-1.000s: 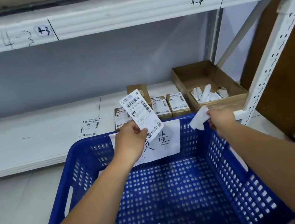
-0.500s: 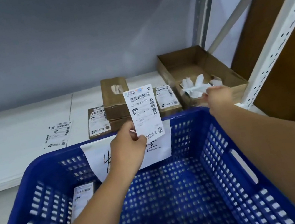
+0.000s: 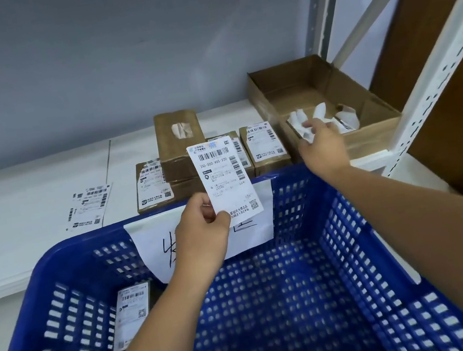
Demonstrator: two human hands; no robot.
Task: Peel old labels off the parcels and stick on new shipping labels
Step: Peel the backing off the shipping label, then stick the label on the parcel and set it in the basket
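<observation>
Judging by the head view, the step in hand is taken to be the fixing of a fresh label (image 3: 224, 176) to the bare parcel (image 3: 180, 141). The label is pinched at its lower left corner between thumb and fingers of the left hand (image 3: 202, 229) and is held upright, print towards the camera, above the far rim of the basket (image 3: 82, 241). The right hand (image 3: 323, 144) is stretched over the near wall of the carton (image 3: 371, 136), where white scraps (image 3: 348, 122) are heaped; one scrap lies at its fingertips, but whether it is gripped or merely touched cannot be told. Just beyond the left hand, the bare parcel is stacked on labelled parcels (image 3: 265, 145), with only a torn remnant on its top face, and that face is probably the target. The scrap should be dropped first, so that the right hand is freed to steady the parcel. The label is best set down by one short edge, squared to the box edges, then smoothed outward so that no creases are trapped; the remnant should be covered fully, lest a ridge be raised under the barcode. A loose label (image 3: 88, 205) lies on the shelf (image 3: 13, 196) to the left of the left hand, and a labelled box (image 3: 132, 314) lies in the basket beneath the left forearm.
</observation>
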